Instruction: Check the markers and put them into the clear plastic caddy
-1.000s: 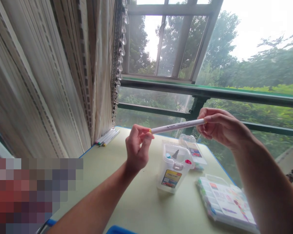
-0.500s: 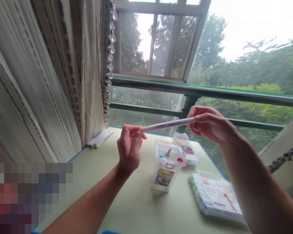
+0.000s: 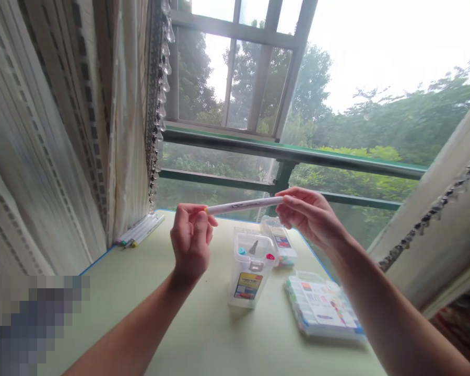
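Note:
A white marker [image 3: 245, 204] with dark print and a yellow end is stretched nearly level between my hands, above the table. My left hand [image 3: 191, 237] pinches its yellow end between thumb and forefinger. At the opposite end, my right hand [image 3: 307, 214] grips the tip with thumb and fingers, which hide that end. Below the marker stands a clear plastic box [image 3: 235, 292], its top open, with a yellow label. Inside it a blue-ended marker [image 3: 241, 251], a red-ended marker [image 3: 270, 256] and a grey pointed piece [image 3: 253, 247] show.
Several white markers [image 3: 141, 230] lie by the curtain [image 3: 131, 130] at the table's [image 3: 180, 339] back left. Behind the open box is another clear box [image 3: 285, 248]. A flat clear case [image 3: 325, 308] of pens lies at the right. A window railing [image 3: 227, 146] runs behind.
The whole view has shifted, so things sit further left in the picture. Both hands still hold the marker by its two ends, with little change in grip.

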`<state>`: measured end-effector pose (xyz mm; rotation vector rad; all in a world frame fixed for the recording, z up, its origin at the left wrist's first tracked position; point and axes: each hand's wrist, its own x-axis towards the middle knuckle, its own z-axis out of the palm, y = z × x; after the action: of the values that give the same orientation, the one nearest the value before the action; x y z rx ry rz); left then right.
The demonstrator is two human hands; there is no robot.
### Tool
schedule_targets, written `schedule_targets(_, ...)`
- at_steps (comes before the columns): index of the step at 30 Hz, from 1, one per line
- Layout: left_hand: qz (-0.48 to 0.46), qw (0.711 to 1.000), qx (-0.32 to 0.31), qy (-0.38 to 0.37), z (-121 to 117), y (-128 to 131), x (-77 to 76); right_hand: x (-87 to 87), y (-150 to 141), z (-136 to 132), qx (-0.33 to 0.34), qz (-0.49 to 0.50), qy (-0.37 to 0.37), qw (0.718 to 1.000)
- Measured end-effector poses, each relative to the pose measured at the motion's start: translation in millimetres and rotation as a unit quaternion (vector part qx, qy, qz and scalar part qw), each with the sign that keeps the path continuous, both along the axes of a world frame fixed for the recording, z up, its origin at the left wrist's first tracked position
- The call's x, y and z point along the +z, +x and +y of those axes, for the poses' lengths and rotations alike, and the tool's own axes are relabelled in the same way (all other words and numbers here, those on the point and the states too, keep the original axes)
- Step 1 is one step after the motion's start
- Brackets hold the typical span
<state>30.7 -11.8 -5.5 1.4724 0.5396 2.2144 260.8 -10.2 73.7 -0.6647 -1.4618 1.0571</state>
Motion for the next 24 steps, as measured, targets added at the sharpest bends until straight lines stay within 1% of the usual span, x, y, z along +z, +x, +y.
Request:
schedule_targets(3, 0.033, 0.999, -0.005, -0.023, 0, 1, -7.4, -22.2, -1, -16, -0.065, 0.061, -0.006, 0.996)
schedule_targets(5, 0.069, 0.997, -0.008, -0.026, -1, 1, -12.0, -37.3, 0, -28, -0.102, 0.098, -0.010, 0.990)
schedule_targets(7, 0.098, 0.995, -0.011, -0.014, -3, 2, -14.4, -50.1, 1, -39, -0.139, 0.123, -0.013, 0.982)
schedule_targets(10, 0.114, 0.993, -0.012, 0.014, -7, 4, -13.4, -64.1, 3, -50, -0.170, 0.127, -0.008, 0.977)
schedule_targets(13, 0.119, 0.993, -0.006, 0.027, -9, 5, -11.2, -73.7, 2, -51, -0.194, 0.113, 0.017, 0.974)
schedule_targets(16, 0.126, 0.992, 0.008, 0.022, -10, 5, -11.5, -80.4, 1, -50, -0.223, 0.089, 0.045, 0.970)
schedule_targets(19, 0.132, 0.991, 0.015, 0.016, -9, 5, -13.2, -84.1, -1, -51, -0.244, 0.069, 0.067, 0.965)
schedule_targets(24, 0.127, 0.992, 0.000, 0.013, -9, 7, -14.0, -88.2, -4, -56, -0.269, 0.051, 0.118, 0.954)
